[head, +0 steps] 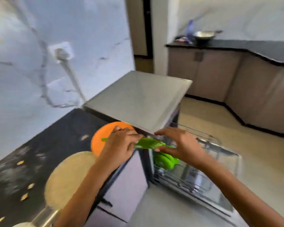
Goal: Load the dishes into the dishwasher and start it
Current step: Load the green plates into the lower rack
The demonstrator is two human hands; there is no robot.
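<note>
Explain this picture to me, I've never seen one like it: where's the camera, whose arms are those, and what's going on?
There is no machine here. The camera sits on a person's head and looks forward and down, so the two arms reaching in from below are the person's own. It is one wide-angle picture, which is why the walls bend, and it is blurred by movement.

The left hand and right hand together hold a green plate over the open dishwasher. More green plates already stand in its pulled-out rack.

On the dark counter to the left lie an orange plate and a beige plate. On the far counter a metal pan shows.
</note>
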